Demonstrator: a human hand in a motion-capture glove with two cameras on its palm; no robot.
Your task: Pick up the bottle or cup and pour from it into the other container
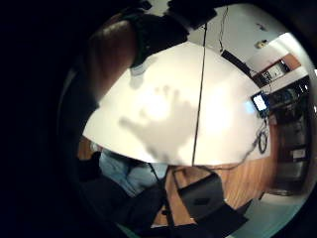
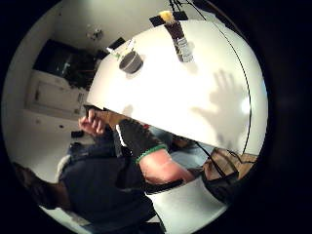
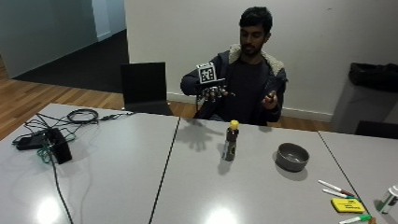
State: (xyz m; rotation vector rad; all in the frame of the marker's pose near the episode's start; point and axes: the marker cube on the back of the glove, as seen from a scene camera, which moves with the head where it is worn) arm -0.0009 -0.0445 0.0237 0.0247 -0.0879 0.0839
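From my outside view I see the dark brown bottle with a yellow cap (image 3: 230,145) upright mid-frame on the grey table (image 3: 112,177), and the grey round metal bowl (image 3: 292,157) apart to its right. The thumb-side palm view shows both; the little-finger view shows only bare tabletop and a spread-hand shadow. The bottle's label is too small for me to read. My black-gloved right hand (image 3: 213,92) hangs raised above the table's far edge, fingers spread, holding nothing.

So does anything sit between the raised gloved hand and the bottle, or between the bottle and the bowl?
Nothing visible: the gloved hand hovers above bare table; bottle and bowl stand apart with bare tabletop between.
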